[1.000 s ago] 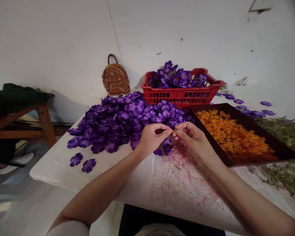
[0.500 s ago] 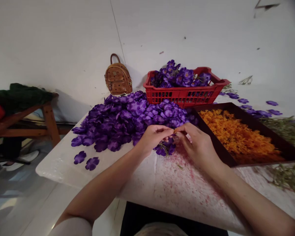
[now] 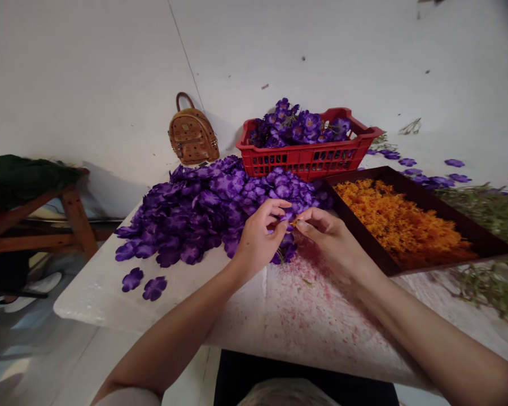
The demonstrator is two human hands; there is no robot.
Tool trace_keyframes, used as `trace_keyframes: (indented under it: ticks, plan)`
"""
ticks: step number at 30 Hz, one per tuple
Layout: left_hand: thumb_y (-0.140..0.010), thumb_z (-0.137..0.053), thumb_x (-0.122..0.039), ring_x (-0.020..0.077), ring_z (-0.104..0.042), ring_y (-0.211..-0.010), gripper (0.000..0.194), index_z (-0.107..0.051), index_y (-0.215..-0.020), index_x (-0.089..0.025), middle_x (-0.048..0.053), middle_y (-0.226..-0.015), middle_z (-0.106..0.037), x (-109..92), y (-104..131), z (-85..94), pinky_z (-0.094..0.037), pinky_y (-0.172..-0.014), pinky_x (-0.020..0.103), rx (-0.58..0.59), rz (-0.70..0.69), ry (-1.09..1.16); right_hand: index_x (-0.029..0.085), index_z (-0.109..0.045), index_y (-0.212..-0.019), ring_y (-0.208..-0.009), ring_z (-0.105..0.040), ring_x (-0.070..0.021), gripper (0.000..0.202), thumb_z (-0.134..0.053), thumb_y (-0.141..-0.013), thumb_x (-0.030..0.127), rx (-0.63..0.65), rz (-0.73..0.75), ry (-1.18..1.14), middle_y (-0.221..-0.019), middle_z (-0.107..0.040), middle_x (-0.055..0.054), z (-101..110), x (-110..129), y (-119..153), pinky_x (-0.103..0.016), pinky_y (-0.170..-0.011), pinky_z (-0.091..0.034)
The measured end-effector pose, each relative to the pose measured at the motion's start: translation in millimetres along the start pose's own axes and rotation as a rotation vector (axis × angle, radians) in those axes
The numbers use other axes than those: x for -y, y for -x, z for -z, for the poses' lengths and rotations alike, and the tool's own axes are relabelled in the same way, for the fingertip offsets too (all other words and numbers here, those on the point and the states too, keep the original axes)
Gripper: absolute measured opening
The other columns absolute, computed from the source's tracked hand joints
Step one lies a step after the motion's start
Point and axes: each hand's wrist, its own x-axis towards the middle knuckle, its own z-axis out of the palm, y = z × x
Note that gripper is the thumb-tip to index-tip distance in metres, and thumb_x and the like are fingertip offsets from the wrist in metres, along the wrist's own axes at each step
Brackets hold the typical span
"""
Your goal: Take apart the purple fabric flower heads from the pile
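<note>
My right hand pinches a small orange flower centre between thumb and fingertips. Just left of it, my left hand has its thumb drawn in towards curled fingers. Purple shows at those fingertips, but I cannot tell whether it is a held petal or the pile behind. A big heap of purple fabric petals lies behind and left of my hands. Under the fingertips, a few purple flowers with thin green stems rest on the table, partly hidden. Orange flower centres fill a dark brown tray at my right.
Behind the heap stands a red plastic crate of purple flowers. A brown backpack leans on the wall. Green stems lie beyond the tray. Two loose petals lie near the white table's left end; a wooden bench stands left.
My hands have drawn slightly apart, and the left fingers have opened a little. The orange piece stays in my right fingertips. The whole view has shifted slightly.
</note>
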Motion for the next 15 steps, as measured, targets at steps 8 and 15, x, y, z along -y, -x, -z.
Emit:
trace_keyframes:
  ticks: [8, 15]
  plan:
    - [-0.089, -0.068, -0.011, 0.0114, -0.071, -0.073, 0.03, -0.061, -0.117, -0.02, 0.0, -0.094, -0.064, -6.2, 1.7, -3.3, -0.058, -0.071, 0.024, -0.003, 0.123, 0.139, 0.025, -0.057, -0.081, -0.068, -0.055, -0.0196, 0.016, -0.059, -0.093, 0.033, -0.129, 0.177, 0.303, -0.073, -0.062, -0.002, -2.9, -2.8, -0.5, -0.033, -0.064, -0.043]
    - [-0.089, -0.067, -0.008, 0.0125, -0.067, -0.078, 0.024, -0.063, -0.11, -0.019, 0.0, -0.089, -0.067, -5.7, 0.8, -3.0, -0.052, -0.075, 0.025, -0.027, 0.107, 0.073, 0.024, -0.057, -0.083, -0.065, -0.055, -0.0202, 0.012, -0.057, -0.093, 0.03, -0.153, 0.186, 0.437, -0.073, -0.062, -0.003, -4.5, -2.0, 2.1, -0.034, -0.063, -0.039]
